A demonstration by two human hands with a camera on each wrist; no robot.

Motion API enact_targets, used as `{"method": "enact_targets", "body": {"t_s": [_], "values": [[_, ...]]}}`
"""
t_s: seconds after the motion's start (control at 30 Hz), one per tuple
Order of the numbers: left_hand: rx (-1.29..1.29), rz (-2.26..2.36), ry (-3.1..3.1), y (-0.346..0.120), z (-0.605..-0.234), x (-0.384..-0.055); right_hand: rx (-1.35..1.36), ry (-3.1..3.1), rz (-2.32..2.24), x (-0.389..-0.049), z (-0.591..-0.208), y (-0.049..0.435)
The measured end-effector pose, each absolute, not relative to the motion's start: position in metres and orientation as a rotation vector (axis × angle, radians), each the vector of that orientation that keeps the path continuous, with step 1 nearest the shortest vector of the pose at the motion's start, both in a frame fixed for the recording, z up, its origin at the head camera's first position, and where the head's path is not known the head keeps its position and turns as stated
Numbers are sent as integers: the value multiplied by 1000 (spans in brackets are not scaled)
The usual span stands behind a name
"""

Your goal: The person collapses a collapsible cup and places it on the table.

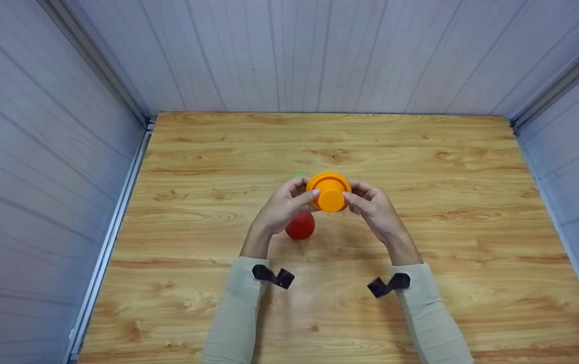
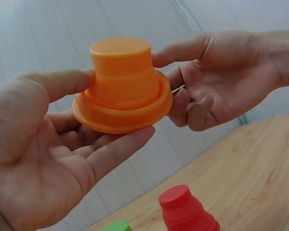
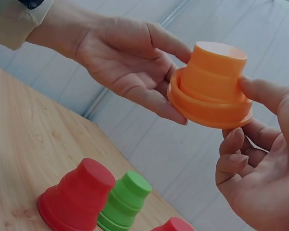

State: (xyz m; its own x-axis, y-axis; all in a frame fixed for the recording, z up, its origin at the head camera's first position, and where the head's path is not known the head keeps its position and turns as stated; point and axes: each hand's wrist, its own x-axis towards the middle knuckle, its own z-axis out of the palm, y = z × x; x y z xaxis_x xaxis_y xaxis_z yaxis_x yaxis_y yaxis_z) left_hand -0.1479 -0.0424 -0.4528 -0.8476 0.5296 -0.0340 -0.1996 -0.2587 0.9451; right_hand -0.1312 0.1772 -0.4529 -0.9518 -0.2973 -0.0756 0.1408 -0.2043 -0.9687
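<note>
An orange collapsible cup [image 1: 330, 197] is held up above the table between both hands, its smaller flat end facing up. Its wide lower part is folded into a ring around the narrower body, as the left wrist view shows. My left hand [image 1: 283, 205] grips its left side, thumb on the body and fingers under the rim. From the right side, my right hand [image 1: 376, 210] pinches it, the thumb against the body and fingers at the ring. Below the hands stands a red cup [image 3: 77, 195] of similar stepped shape, with a green cup [image 3: 125, 199] beside it.
Another red piece [image 3: 173, 225] shows at the bottom of the right wrist view. The wood-grain table [image 1: 193, 293] is bounded by pale panel walls [image 1: 294, 55] at the back and both sides.
</note>
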Motion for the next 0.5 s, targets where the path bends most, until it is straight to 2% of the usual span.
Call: {"method": "enact_targets", "body": {"t_s": [0.5], "values": [[425, 2094, 1686, -37, -449, -151, -202, 1952, -2170, -131, -449, 171]]}}
